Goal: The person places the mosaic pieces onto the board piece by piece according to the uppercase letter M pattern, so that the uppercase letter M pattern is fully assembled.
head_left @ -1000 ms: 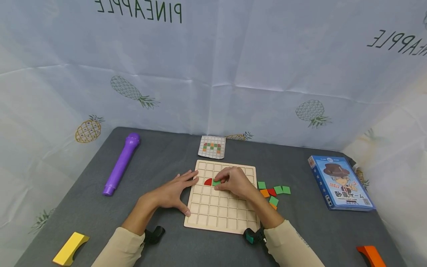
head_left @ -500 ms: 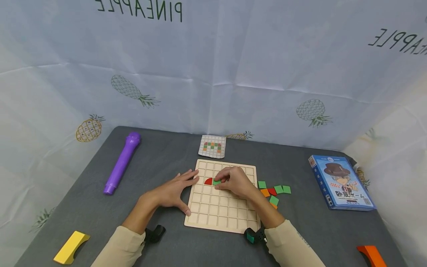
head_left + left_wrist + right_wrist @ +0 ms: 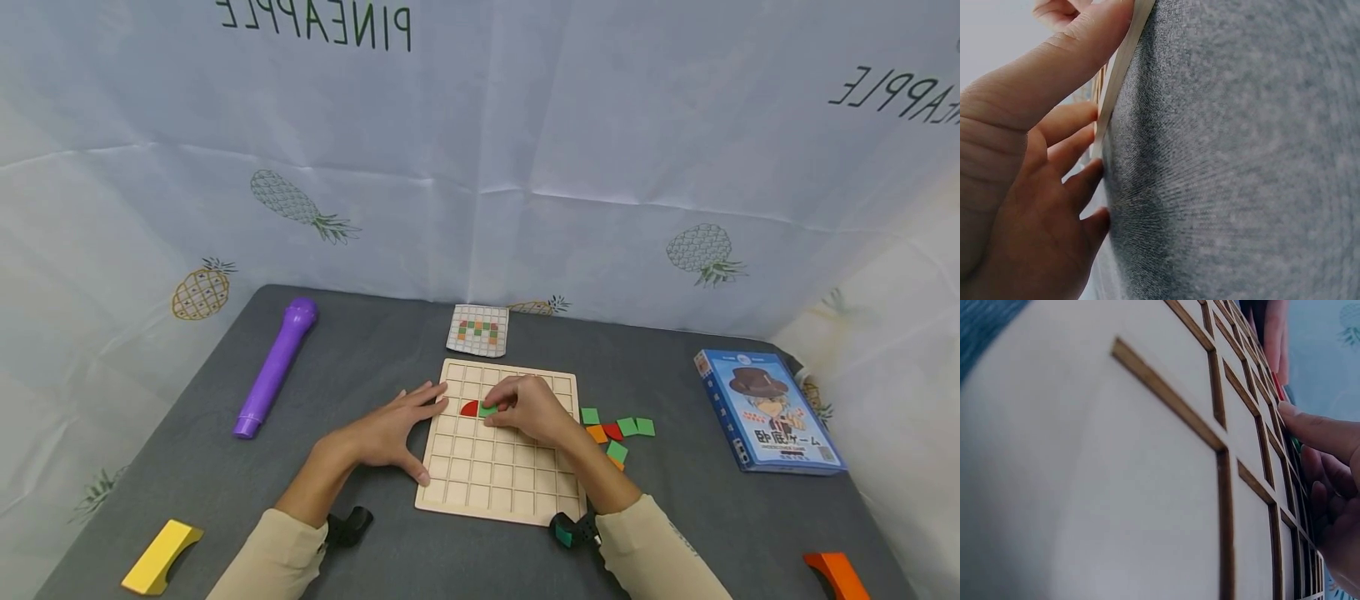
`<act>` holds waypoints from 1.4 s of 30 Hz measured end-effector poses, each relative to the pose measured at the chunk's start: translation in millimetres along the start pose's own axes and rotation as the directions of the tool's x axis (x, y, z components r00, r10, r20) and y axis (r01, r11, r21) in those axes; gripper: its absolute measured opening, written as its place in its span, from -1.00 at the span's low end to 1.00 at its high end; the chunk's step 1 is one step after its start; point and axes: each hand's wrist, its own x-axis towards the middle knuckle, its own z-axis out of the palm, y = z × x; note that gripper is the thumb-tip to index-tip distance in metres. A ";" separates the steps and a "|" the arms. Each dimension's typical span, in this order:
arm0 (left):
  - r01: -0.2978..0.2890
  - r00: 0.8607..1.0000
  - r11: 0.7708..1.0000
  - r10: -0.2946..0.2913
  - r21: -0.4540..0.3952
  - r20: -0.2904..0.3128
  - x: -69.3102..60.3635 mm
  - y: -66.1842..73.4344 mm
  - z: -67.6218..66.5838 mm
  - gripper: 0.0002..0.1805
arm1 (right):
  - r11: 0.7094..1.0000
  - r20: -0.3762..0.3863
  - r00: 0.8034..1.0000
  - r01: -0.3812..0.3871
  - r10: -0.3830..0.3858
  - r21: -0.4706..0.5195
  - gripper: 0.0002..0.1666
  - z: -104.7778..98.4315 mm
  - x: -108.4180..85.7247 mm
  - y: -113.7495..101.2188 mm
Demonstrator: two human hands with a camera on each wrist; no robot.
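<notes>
A cloth-walled booth — pineapple-print sheets (image 3: 480, 108) hang beyond the far and side edges of a grey table (image 3: 375, 350)

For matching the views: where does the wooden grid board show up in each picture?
Head: the wooden grid board lies just below centre.
Left wrist: only its pale edge shows, slanting down from the top, left of centre.
Right wrist: it fills much of the picture, its grid narrowing toward the right.
Shared landmark: the left hand, visible in all three.
</notes>
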 end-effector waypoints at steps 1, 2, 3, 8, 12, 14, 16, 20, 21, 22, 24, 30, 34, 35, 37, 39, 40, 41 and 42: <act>-0.001 1.000 1.000 0.001 0.000 0.000 0.0 -0.1 0.0 0.29 | 1.000 0.001 1.000 -0.001 0.001 0.002 -0.82 -0.2 -0.1 -0.4; -0.004 1.000 1.000 0.004 0.002 -0.001 0.0 -0.1 0.0 0.30 | 1.000 0.001 1.000 -0.001 0.001 0.004 -0.82 -0.3 -0.2 -0.7; -0.004 1.000 1.000 0.004 0.000 0.000 0.1 -0.2 0.1 0.29 | 1.000 0.003 1.000 -0.001 0.001 0.005 -0.82 -0.4 -0.2 -1.0; -0.009 1.000 1.000 0.009 0.002 -0.004 -0.1 -0.9 0.1 0.29 | 1.000 0.012 1.000 0.001 -0.001 0.011 -0.83 -0.1 0.2 -0.7; -0.006 1.000 1.000 0.006 0.000 -0.005 -0.3 -1.0 0.4 0.29 | 1.000 0.020 1.000 0.006 -0.006 0.007 -0.82 -0.6 -0.1 -0.3; -0.006 1.000 1.000 0.006 0.002 -0.005 -0.4 -0.8 0.4 0.29 | 1.000 0.028 1.000 0.001 -0.001 0.008 -0.80 -1.7 -0.4 -0.2; -0.009 1.000 1.000 0.009 0.005 -0.005 0.1 -0.5 0.3 0.29 | 1.000 0.040 0.999 -0.001 0.000 0.015 -0.77 -3.8 -0.9 0.5; -0.010 1.000 1.000 0.010 0.008 -0.006 0.5 -0.7 0.5 0.29 | 0.997 0.063 0.998 -0.016 0.011 0.076 -0.69 -12.2 -3.2 2.0; -0.010 1.000 1.000 0.010 0.007 -0.007 0.7 -1.0 0.7 0.29 | 0.996 0.064 0.998 -0.007 0.001 0.094 -0.67 -15.2 -4.2 3.1; -0.010 1.000 1.000 0.010 0.005 -0.007 0.8 -1.2 0.8 0.29 | 0.994 0.068 0.998 0.000 -0.008 0.112 -0.65 -18.7 -5.3 3.4; -0.012 1.000 1.000 0.012 0.005 -0.009 0.9 -1.5 0.9 0.30 | 0.992 0.068 0.997 0.017 -0.026 0.128 -0.61 -25.8 -7.8 5.6; -0.018 1.000 1.000 0.018 0.008 -0.011 -0.7 -1.8 0.5 0.30 | 0.995 0.059 0.997 0.038 -0.043 0.087 -0.60 -48.0 -22.7 15.3; -0.022 1.000 1.000 0.022 0.001 -0.012 -1.2 -2.0 0.6 0.31 | 0.998 0.040 0.999 0.028 -0.030 0.059 -0.60 -61.5 -37.3 24.1; -0.021 1.000 1.000 0.021 -0.001 -0.011 -1.1 -2.1 0.6 0.30 | 0.998 0.037 0.999 0.026 -0.028 0.054 -0.61 -64.7 -41.0 26.4; -0.022 1.000 1.000 0.022 -0.002 -0.011 -0.9 -2.3 0.7 0.30 | 0.999 0.036 0.999 0.024 -0.026 0.043 -0.61 -71.0 -48.5 31.3; -0.023 1.000 1.000 0.023 0.000 -0.011 -0.7 -2.6 1.1 0.30 | 0.999 0.040 0.999 0.012 -0.013 0.035 -0.62 -77.3 -56.1 35.6; -0.024 1.000 1.000 0.024 0.002 -0.012 -0.6 -2.7 1.2 0.30 | 1.000 0.040 0.999 0.013 -0.014 0.028 -0.62 -80.4 -60.1 38.0; -0.024 1.000 1.000 0.024 0.001 -0.012 -0.4 -2.7 1.3 0.30 | 1.000 0.037 0.999 0.011 -0.012 0.023 -0.63 -83.4 -64.0 40.1; -0.026 1.000 1.000 0.026 0.002 -0.013 -0.2 -2.9 1.4 0.30 | 1.000 0.036 0.999 0.013 -0.013 0.020 -0.63 -86.4 -68.0 42.5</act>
